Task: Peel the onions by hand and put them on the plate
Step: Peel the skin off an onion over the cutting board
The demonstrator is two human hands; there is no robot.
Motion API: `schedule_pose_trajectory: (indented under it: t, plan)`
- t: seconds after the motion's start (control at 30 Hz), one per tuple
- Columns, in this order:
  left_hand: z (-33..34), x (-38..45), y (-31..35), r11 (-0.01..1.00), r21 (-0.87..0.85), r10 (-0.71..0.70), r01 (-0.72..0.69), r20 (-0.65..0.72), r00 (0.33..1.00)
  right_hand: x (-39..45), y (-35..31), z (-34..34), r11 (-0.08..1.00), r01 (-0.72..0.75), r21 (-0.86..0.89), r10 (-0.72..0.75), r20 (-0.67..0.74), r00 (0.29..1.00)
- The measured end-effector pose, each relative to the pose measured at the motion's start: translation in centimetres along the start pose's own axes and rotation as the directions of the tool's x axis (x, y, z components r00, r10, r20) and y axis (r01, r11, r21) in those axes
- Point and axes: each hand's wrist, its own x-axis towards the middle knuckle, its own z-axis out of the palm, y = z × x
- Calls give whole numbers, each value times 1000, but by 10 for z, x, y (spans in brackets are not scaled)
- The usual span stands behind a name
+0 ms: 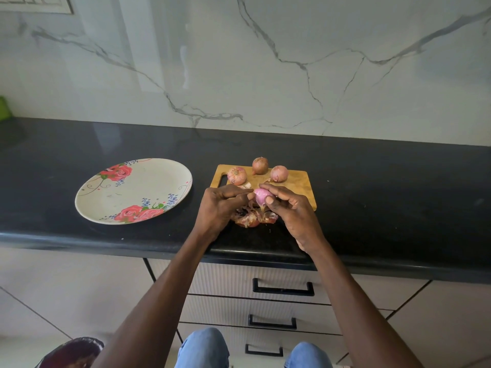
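Your left hand (220,205) and right hand (289,208) both pinch the peeled onion (259,195); it's slick and light, so cradle its sides

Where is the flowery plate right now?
In the head view, the plate sits on the black counter, left of the wooden cutting board and both hands, with nothing on it yet.

You face a glossy white marble wall (265,62) with grey veins, rising behind a polished black countertop (372,181). Below you sit pale ribbed drawers (225,280) with black handles (283,288), and beige floor tiles (53,282) spread left.
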Motion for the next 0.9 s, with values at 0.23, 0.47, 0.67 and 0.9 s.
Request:
schedule_pose_trajectory:
  t: [0.23,0.47,0.67,0.9]
  plan:
    - [2,1,-3,1000,23,-13,14,-49,999,-1,0,0,1000,-12,20,12,2,1000]
    - [6,-1,0,995,103,-5,6,-10,1000,-1,0,0,999,-12,46,14,-61,998]
    - [7,0,-3,987,154,56,-50,-31,998,1,6,-1,1000,22,-13,-23,-58,998]
    - [10,-1,-4,957,284,74,-58,-47,996,5,13,-2,967,121,-222,-140,-74,987]
